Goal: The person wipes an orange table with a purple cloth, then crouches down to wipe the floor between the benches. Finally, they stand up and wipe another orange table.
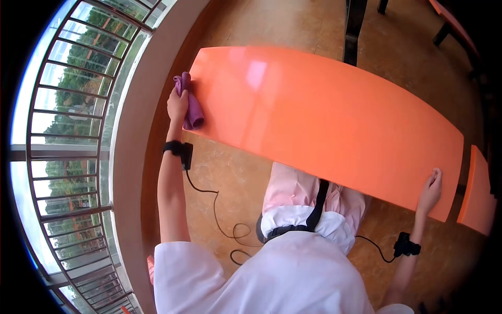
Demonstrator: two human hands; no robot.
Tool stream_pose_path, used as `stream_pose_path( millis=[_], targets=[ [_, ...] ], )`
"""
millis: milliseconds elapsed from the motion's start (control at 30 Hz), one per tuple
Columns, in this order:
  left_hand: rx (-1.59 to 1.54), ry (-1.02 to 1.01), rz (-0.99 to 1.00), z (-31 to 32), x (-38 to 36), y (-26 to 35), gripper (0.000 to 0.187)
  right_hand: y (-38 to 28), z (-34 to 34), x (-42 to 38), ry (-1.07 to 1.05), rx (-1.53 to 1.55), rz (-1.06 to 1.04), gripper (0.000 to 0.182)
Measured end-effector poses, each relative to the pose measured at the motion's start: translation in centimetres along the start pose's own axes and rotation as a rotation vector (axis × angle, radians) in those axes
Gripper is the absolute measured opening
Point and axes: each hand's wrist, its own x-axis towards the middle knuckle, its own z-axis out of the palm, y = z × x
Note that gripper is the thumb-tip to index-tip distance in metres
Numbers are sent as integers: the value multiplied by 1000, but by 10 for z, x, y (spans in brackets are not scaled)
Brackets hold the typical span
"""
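A purple cloth (194, 111), bunched into a loose roll, lies along the left end of the orange tabletop (324, 115). My left hand (178, 106) is closed around its outer side, at the table's left edge. Toward the opposite end, my right hand (430, 191) rests at the near right part of the tabletop with its fingers curled in. Nothing shows in that hand.
A barred window (68, 131) and its pale wall run along my left. Another orange table (477, 191) stands just past the right end. Black cables (215, 209) trail from my wristbands, one looping over the brown floor (209, 162).
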Motion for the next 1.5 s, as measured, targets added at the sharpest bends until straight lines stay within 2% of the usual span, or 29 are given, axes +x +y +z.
stream_pose_path(
  millis=[67,133,167,233,267,300,333,400,500,600,667,733,767,800,867,900,933,1033,1100,1167,1233,1300,1367,1400,1433,1467,1500],
  targets=[
    [-140,43,-4,23,39,5,46,-8,-2,1,35,-11,-16,19],
    [-463,19,46,46,48,45,43,-6,-5,3,32,-29,-44,19],
    [-550,-25,109,64,45,72,43,-5,-5,2,-12,-50,20,18],
    [-699,-259,265,72,-8,154,38,-6,-7,3,9,-27,12,18],
    [-696,-287,456,86,-36,183,37,-7,-9,3,16,-35,16,18],
    [-556,-342,546,93,-71,215,37,-8,-10,3,26,-48,9,18],
    [-574,-518,612,73,-118,250,37,-8,-10,3,38,-60,1,19],
    [-555,-620,877,79,-185,290,35,-2,-6,3,73,-66,-47,19],
    [-481,-625,1222,69,-250,312,40,4,-5,2,99,-32,-104,20],
    [-400,-635,1226,56,-240,297,50,6,-5,3,84,31,-100,19],
    [-282,-664,1090,35,-209,273,53,4,-2,4,75,62,-92,19],
    [-224,-516,1020,35,-162,228,50,-1,-4,3,81,99,-21,18],
    [-150,-508,931,29,-134,207,51,-6,-6,3,82,108,-14,18],
    [-211,-373,895,37,-104,177,50,-9,-9,3,58,111,11,17],
    [-53,-271,686,20,-51,136,46,-7,-10,3,34,112,43,17],
    [-57,-142,612,9,-37,119,45,-4,-9,3,33,115,37,17],
    [9,-136,410,10,-13,96,45,-1,-8,3,32,117,32,17],
    [71,-12,80,19,47,40,51,-7,-12,3,75,121,-3,18],
    [80,-25,-29,15,63,41,52,-8,-10,4,67,64,16,18],
    [-34,-6,-77,38,101,26,52,-10,-12,5,64,6,20,19],
    [-131,9,-66,52,115,43,50,-15,-15,7,24,-43,42,19],
    [-342,-20,59,70,129,62,47,-15,-14,8,32,-52,37,19],
    [-428,-186,207,75,102,121,47,-14,-14,8,24,-51,27,19],
    [-476,-240,423,90,90,144,45,-16,-13,8,28,-35,39,19],
    [-637,-453,431,85,52,180,41,-17,-13,7,29,-19,52,19],
    [-691,-576,483,92,21,209,39,-16,-12,6,23,-17,46,19],
    [-694,-610,620,94,-20,237,39,-15,-12,6,31,-17,41,19]
  ],
)
